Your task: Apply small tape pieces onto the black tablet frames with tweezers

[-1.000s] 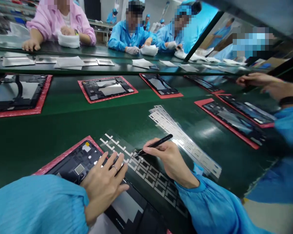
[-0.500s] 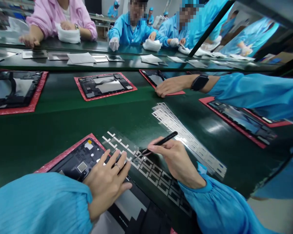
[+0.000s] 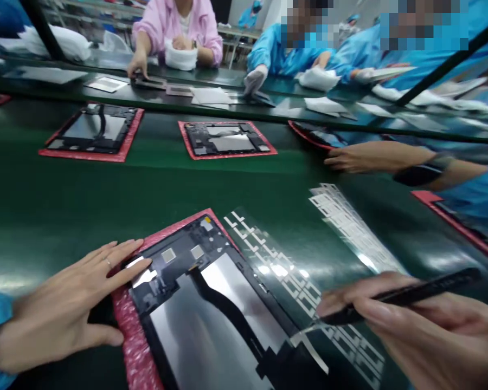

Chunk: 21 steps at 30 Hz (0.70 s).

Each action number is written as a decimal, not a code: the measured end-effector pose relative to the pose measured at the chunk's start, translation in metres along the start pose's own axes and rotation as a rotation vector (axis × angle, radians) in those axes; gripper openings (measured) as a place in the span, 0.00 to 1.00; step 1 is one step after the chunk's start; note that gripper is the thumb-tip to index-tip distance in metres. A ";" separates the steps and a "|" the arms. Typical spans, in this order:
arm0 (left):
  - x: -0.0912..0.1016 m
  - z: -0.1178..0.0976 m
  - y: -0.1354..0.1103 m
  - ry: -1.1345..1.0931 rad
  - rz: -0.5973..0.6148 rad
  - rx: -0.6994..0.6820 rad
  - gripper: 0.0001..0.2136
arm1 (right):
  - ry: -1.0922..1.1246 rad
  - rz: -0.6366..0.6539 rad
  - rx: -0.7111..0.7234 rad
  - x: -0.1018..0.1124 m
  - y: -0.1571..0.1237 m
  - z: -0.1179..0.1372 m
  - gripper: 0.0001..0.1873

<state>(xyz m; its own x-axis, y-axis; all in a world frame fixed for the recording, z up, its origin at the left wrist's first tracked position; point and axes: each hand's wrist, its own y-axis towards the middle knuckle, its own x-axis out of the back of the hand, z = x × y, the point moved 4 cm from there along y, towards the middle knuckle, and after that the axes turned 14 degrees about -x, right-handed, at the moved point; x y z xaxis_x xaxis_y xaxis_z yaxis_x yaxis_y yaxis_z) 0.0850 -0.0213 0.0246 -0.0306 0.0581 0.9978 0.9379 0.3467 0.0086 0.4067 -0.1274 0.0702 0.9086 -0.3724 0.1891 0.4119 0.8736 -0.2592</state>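
Note:
My left hand (image 3: pixel 65 311) lies flat and open, its fingertips on the edge of a black tablet housing (image 3: pixel 203 309) and its palm by the red bubble-foam mat (image 3: pixel 132 330). The housing shows a glossy panel and small metal pads. My right hand (image 3: pixel 427 325) grips black tweezers (image 3: pixel 406 295), whose tips hold a thin silver strip (image 3: pixel 311 346) just off the right of the housing. Under the tips lies a clear sheet of silver die-cut strips (image 3: pixel 284 276), partly hidden by my right hand.
A second sheet of silver strips (image 3: pixel 350 227) lies on the green conveyor belt (image 3: pixel 106 200). Other tablet housings on red mats (image 3: pixel 228 140) sit farther along. A co-worker's hand (image 3: pixel 370 157) with a black wristband reaches in from the right. More workers sit across the belt.
My view has swung, bringing the housing nearer. My left hand has slid left to its edge, and my right hand has moved lower right, with a silver strip now at the tweezer tips.

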 end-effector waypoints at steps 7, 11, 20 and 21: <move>-0.004 -0.041 0.018 -0.024 -0.155 0.087 0.33 | -0.005 0.175 -0.195 -0.066 -0.008 -0.006 0.03; 0.002 -0.057 0.017 0.017 -0.230 -0.031 0.29 | 0.037 0.237 -0.327 -0.102 -0.006 -0.014 0.03; -0.043 -0.072 -0.011 -0.148 -0.238 -0.151 0.27 | 0.075 0.217 -0.365 -0.126 0.010 -0.025 0.02; -0.047 -0.073 -0.012 -0.196 -0.256 -0.104 0.28 | 0.070 0.225 -0.368 -0.127 0.011 -0.026 0.03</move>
<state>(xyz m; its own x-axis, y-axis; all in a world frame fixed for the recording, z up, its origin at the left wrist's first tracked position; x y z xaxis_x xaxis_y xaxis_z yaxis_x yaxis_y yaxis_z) 0.1002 -0.0966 -0.0172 -0.3257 0.1637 0.9312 0.9212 0.2766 0.2736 0.2976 -0.0788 0.0192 0.9758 -0.2170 0.0277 0.1887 0.7704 -0.6090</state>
